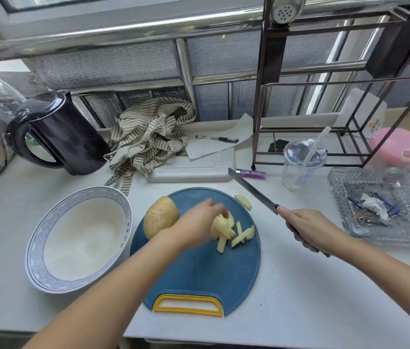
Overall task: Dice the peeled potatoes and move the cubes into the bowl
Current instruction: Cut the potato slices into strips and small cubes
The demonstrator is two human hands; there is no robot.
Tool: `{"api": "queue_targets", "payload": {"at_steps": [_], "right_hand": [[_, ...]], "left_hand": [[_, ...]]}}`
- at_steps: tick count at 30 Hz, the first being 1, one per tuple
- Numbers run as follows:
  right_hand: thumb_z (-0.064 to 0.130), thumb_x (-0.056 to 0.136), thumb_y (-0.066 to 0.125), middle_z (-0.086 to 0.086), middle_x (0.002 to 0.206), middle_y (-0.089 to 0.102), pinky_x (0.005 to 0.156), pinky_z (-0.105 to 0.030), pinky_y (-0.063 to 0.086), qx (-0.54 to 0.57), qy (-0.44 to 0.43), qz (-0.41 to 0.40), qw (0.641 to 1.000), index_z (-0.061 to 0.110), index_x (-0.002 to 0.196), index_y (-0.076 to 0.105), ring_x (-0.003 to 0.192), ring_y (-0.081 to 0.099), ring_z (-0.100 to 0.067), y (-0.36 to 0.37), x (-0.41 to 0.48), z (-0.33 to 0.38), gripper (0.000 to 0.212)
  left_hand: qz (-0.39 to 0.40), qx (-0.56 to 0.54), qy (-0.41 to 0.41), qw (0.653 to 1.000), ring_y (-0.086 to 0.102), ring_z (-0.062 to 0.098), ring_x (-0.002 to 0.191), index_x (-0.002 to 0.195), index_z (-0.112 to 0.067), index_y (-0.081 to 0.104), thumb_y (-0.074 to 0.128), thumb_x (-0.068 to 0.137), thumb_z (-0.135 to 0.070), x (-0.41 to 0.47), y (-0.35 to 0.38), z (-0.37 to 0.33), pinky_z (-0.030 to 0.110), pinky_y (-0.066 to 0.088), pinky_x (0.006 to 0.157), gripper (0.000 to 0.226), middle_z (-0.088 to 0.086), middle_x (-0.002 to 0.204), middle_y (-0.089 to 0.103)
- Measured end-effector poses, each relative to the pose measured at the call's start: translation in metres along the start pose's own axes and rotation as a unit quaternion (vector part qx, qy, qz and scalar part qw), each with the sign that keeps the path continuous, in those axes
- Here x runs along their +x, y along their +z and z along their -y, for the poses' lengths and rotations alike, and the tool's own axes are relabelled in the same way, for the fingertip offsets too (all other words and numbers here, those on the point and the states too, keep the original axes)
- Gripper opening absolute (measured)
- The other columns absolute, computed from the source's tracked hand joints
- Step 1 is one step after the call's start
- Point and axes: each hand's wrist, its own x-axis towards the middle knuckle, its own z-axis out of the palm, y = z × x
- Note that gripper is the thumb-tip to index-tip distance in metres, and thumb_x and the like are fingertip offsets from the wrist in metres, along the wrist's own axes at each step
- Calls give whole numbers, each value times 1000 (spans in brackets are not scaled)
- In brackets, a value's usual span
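Bowl (48, 250) at left on the surface (299, 298); beside it, blue cutting board (198, 270) bearing a whole potato (161, 216) and potato strips (226, 230), gripped by the blurred left hand (196, 222). Right hand (307, 227) holds the knife (251, 190), blade pointing away, right of the board.

Two hands: the left hand (196, 222) and the right hand (307, 230). One knife (251, 190). Two cutting boards, one blue board (198, 268) and one white board (193, 167). One bowl (35, 253). One whole potato (159, 216), one lone slice (242, 201) and a cluster of potato sticks (226, 233) — at least five, the rest too blurred to count. One each of kettle (73, 137), striped cloth (148, 137), pen (216, 139), lighter (251, 174), glass tray (337, 182) and metal rack (264, 96) — plus one clear cup (299, 170) with one straw (317, 144)
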Motion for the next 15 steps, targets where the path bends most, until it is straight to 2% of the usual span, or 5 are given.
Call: {"api": "queue_targets", "payload": {"at_steps": [3, 6, 10, 15], "right_hand": [[61, 95, 45, 0, 51, 37, 45, -25, 23, 35, 10, 9, 999, 16, 67, 40, 43, 28, -17, 2, 1, -1, 53], [60, 95, 45, 1, 51, 34, 46, -26, 20, 63, 18, 16, 998, 16, 67, 39, 42, 25, -16, 4, 0, -2, 53], [58, 96, 45, -1, 53, 34, 43, -23, 19, 64, 13, 21, 998, 15, 68, 39, 43, 25, -17, 7, -5, -3, 52], [55, 98, 44, 0, 52, 33, 42, -23, 20, 77, 9, 18, 997, 14, 68, 40, 42, 24, -16, 9, -6, -2, 51]], "left_hand": [[38, 103, 105, 988, 34, 20, 125, 132, -30, 48, 63, 82, -9, 0, 15, 5, 34, 40, 98, 57, 1, 138, 37], [34, 142, 134, 980, 26, 22, 133, 138, -33, 45, 66, 84, -15, 4, 20, 11, 33, 33, 105, 61, 3, 147, 28], [-11, 162, 186, 969, 32, 26, 129, 129, -30, 57, 71, 84, -29, 6, 25, 16, 38, 35, 104, 48, 6, 142, 37], [-87, 167, 228, 955, 48, 30, 115, 102, -25, 68, 82, 72, -27, 2, 38, 28, 44, 49, 90, 33, 8, 121, 56]]}}
